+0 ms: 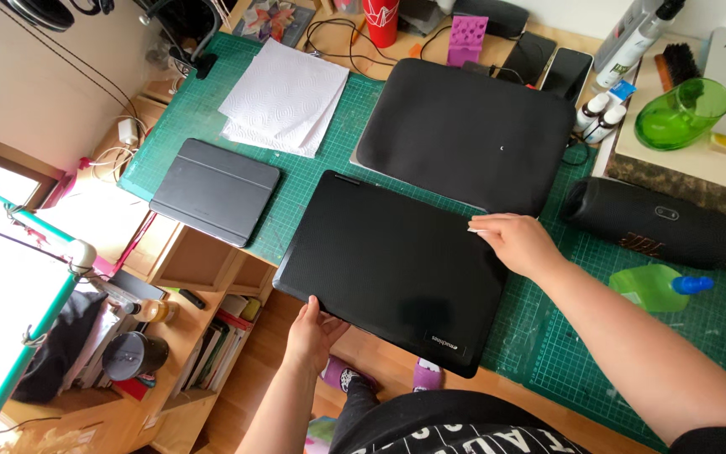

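Observation:
A closed black laptop [388, 265] lies at an angle on the green cutting mat [321, 181], its near edge hanging over the desk's front. My left hand [313, 332] grips that near edge from below, thumb on the lid. My right hand [514, 240] rests on the laptop's far right corner, fingers pressing on the lid. Behind the laptop lies a black padded sleeve [468, 130].
A grey tablet case [214, 190] and white paper towels [286, 98] lie at the left. A black cylindrical speaker [653, 224], a green spray bottle [657, 286] and a green bowl [682, 113] are at the right. Phones, cables, a red cup [381, 21] stand behind.

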